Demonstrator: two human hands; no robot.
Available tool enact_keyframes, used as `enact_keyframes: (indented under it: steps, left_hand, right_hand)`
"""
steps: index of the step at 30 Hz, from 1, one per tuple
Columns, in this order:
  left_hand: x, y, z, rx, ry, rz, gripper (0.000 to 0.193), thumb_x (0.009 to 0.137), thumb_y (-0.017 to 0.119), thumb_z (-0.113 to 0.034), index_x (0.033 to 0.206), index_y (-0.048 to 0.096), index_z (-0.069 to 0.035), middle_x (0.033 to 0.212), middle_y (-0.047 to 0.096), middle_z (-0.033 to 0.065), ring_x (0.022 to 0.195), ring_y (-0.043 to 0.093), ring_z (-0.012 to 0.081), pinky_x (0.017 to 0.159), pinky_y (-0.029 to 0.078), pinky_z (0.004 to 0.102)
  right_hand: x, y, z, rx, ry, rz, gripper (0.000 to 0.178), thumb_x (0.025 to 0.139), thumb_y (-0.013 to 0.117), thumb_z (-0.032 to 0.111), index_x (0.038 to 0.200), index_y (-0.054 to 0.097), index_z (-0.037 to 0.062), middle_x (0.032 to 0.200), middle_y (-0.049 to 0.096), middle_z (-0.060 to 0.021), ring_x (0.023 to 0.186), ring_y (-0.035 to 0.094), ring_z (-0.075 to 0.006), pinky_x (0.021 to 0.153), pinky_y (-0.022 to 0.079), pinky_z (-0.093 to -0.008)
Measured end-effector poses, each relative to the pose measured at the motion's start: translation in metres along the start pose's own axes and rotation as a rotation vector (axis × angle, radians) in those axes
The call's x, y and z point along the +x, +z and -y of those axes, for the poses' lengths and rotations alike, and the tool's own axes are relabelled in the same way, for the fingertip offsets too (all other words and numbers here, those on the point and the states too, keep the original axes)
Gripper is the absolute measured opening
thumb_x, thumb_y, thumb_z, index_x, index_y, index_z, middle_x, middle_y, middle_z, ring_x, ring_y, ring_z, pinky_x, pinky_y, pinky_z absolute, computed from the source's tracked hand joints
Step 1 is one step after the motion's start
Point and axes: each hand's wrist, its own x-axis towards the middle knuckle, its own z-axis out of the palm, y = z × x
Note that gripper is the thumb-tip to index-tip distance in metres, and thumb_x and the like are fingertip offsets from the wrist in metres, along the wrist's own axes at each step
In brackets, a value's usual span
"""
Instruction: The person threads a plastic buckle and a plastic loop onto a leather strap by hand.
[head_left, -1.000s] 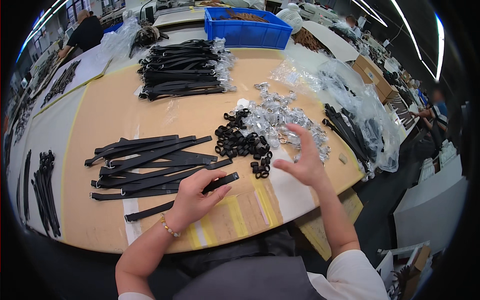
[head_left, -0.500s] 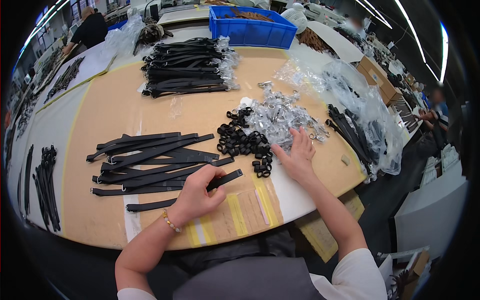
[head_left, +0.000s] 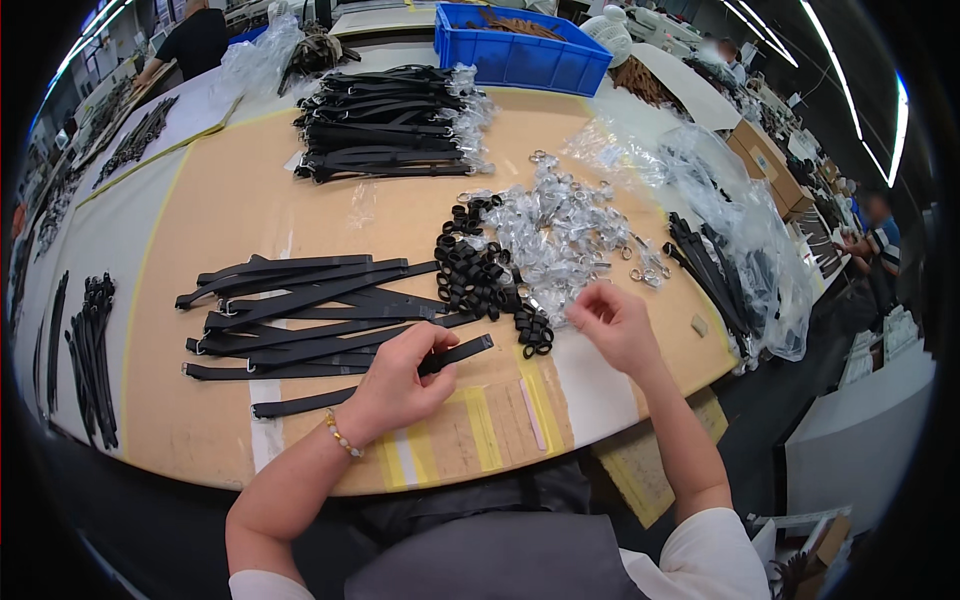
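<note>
My left hand [head_left: 405, 375] is closed around a black strap [head_left: 300, 404] with a metal buckle at its far left end; the strap's free end sticks out to the right past my fingers. Beside the near edge of a heap of metal rings and fittings in clear plastic [head_left: 560, 235], my right hand [head_left: 615, 325] is pinched together. What its fingertips hold is too small to make out. Small black loops [head_left: 475, 275] lie piled between the fittings and the straps. Several more black buckled straps [head_left: 310, 325] are spread just beyond my left hand.
Bundled black straps with plastic-wrapped ends [head_left: 385, 125] lie at the back of the table [head_left: 240, 200]. A blue crate [head_left: 520, 55] with brown pieces stands behind them. At right are a large clear plastic bag [head_left: 770, 270] and a cardboard box [head_left: 762, 165]. Other people work farther off.
My right hand has drawn back slightly from the heap of fittings, and its spread fingers have closed into a pinch. My left hand keeps its hold on the strap, nearly still.
</note>
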Motion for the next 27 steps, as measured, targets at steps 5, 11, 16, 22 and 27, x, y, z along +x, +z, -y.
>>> enact_keyframes:
  steps: [5, 11, 16, 22, 27]
  left_hand:
    - [0.002, 0.005, -0.005, 0.003, -0.038, 0.026, 0.023, 0.086, 0.073, -0.006, 0.105, 0.064, 0.003, 0.090, 0.064, 0.0066, 0.076, 0.061, 0.0091, 0.066, 0.051, 0.0236]
    - [0.000, 0.002, -0.006, 0.032, -0.023, -0.012, 0.020, 0.086, 0.073, -0.007, 0.103, 0.066, 0.002, 0.087, 0.065, 0.0069, 0.074, 0.062, 0.0106, 0.065, 0.051, 0.0242]
    - [-0.001, 0.001, -0.008, 0.054, -0.030, 0.029, 0.022, 0.087, 0.073, -0.005, 0.107, 0.068, 0.002, 0.092, 0.070, 0.0100, 0.079, 0.067, 0.0149, 0.066, 0.053, 0.0265]
    - [0.001, -0.002, -0.008, 0.085, 0.042, 0.003, 0.027, 0.087, 0.075, -0.005, 0.112, 0.068, 0.001, 0.093, 0.072, 0.0099, 0.081, 0.068, 0.0137, 0.068, 0.053, 0.0259]
    - [0.001, -0.014, -0.006, -0.164, -0.066, -0.064, 0.024, 0.092, 0.074, -0.003, 0.114, 0.067, 0.002, 0.096, 0.070, 0.0033, 0.088, 0.063, 0.0050, 0.076, 0.053, 0.0231]
  right_hand:
    - [-0.022, 0.046, 0.023, -0.044, -0.106, 0.259, 0.014, 0.088, 0.076, 0.011, 0.094, 0.068, 0.0010, 0.080, 0.067, -0.0051, 0.071, 0.065, -0.0124, 0.067, 0.054, -0.0274]
    - [0.002, 0.039, 0.023, 0.015, -0.201, -0.037, 0.014, 0.090, 0.071, 0.007, 0.102, 0.068, 0.0022, 0.092, 0.071, -0.0073, 0.080, 0.070, -0.0160, 0.070, 0.055, -0.0302]
    - [0.013, -0.010, 0.002, -0.543, 0.045, -0.103, 0.030, 0.085, 0.076, 0.013, 0.112, 0.067, 0.0039, 0.086, 0.071, -0.0077, 0.077, 0.069, -0.0144, 0.068, 0.053, -0.0291]
    - [0.018, -0.009, 0.010, -0.281, 0.146, 0.105, 0.031, 0.086, 0.076, 0.010, 0.113, 0.064, 0.0022, 0.095, 0.072, -0.0076, 0.084, 0.071, -0.0137, 0.070, 0.055, -0.0282]
    - [0.021, 0.017, 0.049, 0.934, 0.105, 0.410, 0.022, 0.094, 0.069, 0.003, 0.115, 0.063, 0.0026, 0.106, 0.071, -0.0079, 0.095, 0.073, -0.0178, 0.076, 0.060, -0.0256]
